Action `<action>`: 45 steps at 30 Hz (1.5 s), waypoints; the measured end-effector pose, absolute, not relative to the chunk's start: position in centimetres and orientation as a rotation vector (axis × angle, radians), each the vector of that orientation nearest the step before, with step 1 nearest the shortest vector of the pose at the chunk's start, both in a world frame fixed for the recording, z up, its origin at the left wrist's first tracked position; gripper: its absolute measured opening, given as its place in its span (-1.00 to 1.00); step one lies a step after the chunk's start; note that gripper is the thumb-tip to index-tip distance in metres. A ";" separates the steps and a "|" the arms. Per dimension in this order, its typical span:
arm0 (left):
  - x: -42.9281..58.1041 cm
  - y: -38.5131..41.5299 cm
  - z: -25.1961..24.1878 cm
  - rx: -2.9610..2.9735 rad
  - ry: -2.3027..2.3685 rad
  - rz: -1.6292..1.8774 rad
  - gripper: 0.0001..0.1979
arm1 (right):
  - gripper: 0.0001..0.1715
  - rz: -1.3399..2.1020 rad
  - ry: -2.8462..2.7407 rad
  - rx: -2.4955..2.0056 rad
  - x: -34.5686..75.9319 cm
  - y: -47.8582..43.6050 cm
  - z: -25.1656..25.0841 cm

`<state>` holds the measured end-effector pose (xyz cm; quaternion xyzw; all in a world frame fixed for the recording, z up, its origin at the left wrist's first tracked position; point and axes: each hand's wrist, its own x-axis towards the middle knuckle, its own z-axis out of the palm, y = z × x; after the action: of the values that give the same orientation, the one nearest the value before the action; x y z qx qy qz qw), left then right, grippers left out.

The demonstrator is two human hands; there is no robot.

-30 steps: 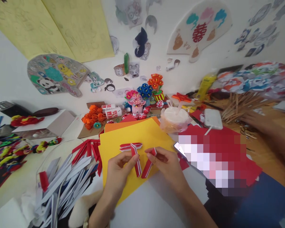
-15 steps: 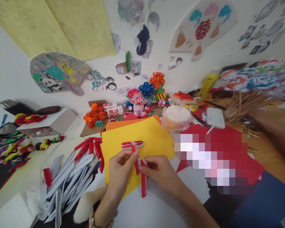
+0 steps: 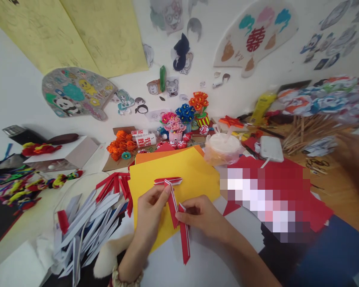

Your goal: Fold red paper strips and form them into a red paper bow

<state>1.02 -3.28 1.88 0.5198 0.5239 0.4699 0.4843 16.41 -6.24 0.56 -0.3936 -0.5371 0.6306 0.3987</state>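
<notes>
At the centre of the frame, slightly below the middle, a folded red strip with white edges (image 3: pixel 172 208) is pinched near its upper end between the thumb and fingers of the left hand (image 3: pixel 154 202). A second red strip (image 3: pixel 185 244) is gripped near its top between the thumb and fingers of the right hand (image 3: pixel 201 214), and its length is left hanging toward the bottom centre. The lower end of the first strip is brought up to the right thumb and the top of the second; whether the two are joined cannot be told. Behind the hands, a third folded piece (image 3: pixel 176 181) is laid crosswise on a yellow sheet (image 3: pixel 197 171), its middle partly covered by the upper end of the first strip. An orange sheet (image 3: pixel 149 158) is seen beneath the yellow one. In the lower left, a heap of white folded strips (image 3: pixel 86 223) is spread out, with more red strips (image 3: pixel 116 184) bunched at its upper edge. A lidded cup in a plastic bag (image 3: pixel 221 148) is placed right of centre, and large red paper (image 3: pixel 290 177) is partly hidden by pixelation. At the right edge, another person's arm (image 3: pixel 354 159) is shown blurred.
</notes>
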 end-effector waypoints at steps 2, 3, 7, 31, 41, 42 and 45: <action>0.8 -3.2 1.8 1.232 1.182 1.055 -0.68 | -0.46 1.651 -1.296 -0.962 16.6 -6.2 0.5; 0.7 -3.1 1.8 1.196 1.136 1.006 -0.66 | -0.46 1.678 -1.265 -0.942 16.7 -6.2 0.5; 0.7 -3.4 2.0 0.970 0.988 0.889 -0.62 | -0.48 1.754 -1.209 -0.895 16.9 -6.2 0.5; 0.8 -3.3 2.2 1.191 1.099 0.870 -0.63 | -0.55 1.812 -1.139 -0.895 16.9 -6.0 0.1; -1.3 -3.0 3.1 2.416 1.246 0.455 -0.13 | -0.63 1.372 -1.294 -1.254 16.5 -5.8 -0.3; -1.2 -3.0 2.9 2.472 1.263 0.423 -0.14 | -0.65 1.335 -1.317 -1.282 16.4 -5.8 -0.3; -0.9 -3.2 2.7 2.587 1.288 0.383 -0.12 | -0.68 1.262 -1.363 -1.328 16.2 -5.9 -0.2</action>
<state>-0.88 -3.20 2.69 0.8818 0.4390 0.1304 0.1131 16.17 -5.89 -0.17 -0.5290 -0.5427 0.5024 0.4161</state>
